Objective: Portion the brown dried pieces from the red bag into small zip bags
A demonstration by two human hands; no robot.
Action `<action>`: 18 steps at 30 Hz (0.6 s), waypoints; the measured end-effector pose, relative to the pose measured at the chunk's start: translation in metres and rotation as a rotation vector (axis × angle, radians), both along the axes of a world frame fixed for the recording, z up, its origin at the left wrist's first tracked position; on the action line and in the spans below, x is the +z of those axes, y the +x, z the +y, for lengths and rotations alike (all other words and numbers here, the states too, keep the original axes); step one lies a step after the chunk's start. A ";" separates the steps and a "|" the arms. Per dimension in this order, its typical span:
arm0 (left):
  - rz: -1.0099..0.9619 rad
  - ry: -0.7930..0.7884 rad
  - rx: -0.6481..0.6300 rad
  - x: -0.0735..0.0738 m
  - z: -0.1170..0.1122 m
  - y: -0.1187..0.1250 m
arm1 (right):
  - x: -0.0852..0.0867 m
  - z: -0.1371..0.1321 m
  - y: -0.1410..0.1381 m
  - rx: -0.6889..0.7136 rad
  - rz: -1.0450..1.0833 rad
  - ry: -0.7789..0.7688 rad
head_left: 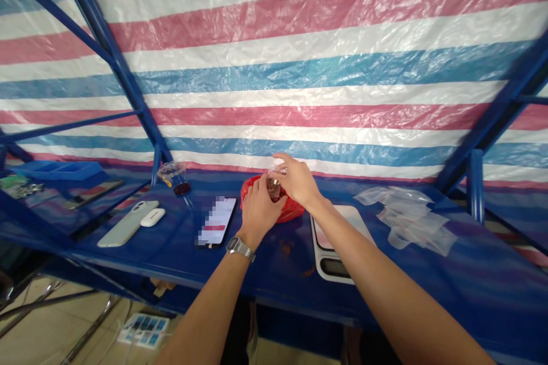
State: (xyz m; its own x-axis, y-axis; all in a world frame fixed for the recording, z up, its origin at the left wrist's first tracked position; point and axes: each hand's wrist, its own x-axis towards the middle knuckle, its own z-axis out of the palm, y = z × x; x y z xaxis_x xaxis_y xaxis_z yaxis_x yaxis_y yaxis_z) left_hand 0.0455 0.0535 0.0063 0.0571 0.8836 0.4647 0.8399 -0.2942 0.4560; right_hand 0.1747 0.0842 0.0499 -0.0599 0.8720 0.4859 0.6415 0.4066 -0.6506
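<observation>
My left hand [258,211], with a metal watch on its wrist, is closed around the near side of a small clear plastic bag [274,183]. My right hand [296,180] pinches the bag's top from above. Both hands hold it over a red plastic bag [293,210] lying on the blue metal shelf [180,256]. The clear bag's contents look dark and are mostly hidden by my fingers. A white digital scale [329,251] sits on the shelf just right of the red bag, under my right forearm.
A lit phone [217,221] lies left of my hands, beside a pale phone [127,223] and a small white case [153,217]. A clear bag with dark contents [174,177] stands behind. Empty clear bags [406,217] are piled at right. A blue tray [60,171] sits far left.
</observation>
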 end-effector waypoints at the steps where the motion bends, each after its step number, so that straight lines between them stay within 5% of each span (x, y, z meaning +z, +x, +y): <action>1: -0.004 0.006 0.001 -0.002 0.001 0.002 | 0.002 -0.001 -0.001 0.011 0.000 -0.005; 18: -0.290 0.024 -0.012 -0.020 0.023 0.001 | 0.003 0.002 0.003 0.044 0.053 0.004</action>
State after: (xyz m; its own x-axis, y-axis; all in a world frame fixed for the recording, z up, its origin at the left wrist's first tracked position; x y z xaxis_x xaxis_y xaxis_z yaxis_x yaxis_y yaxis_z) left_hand 0.0465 0.0764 -0.0135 -0.0705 0.8722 0.4840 0.6716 -0.3173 0.6696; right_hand 0.1778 0.0861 0.0530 -0.0721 0.8670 0.4930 0.5876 0.4363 -0.6815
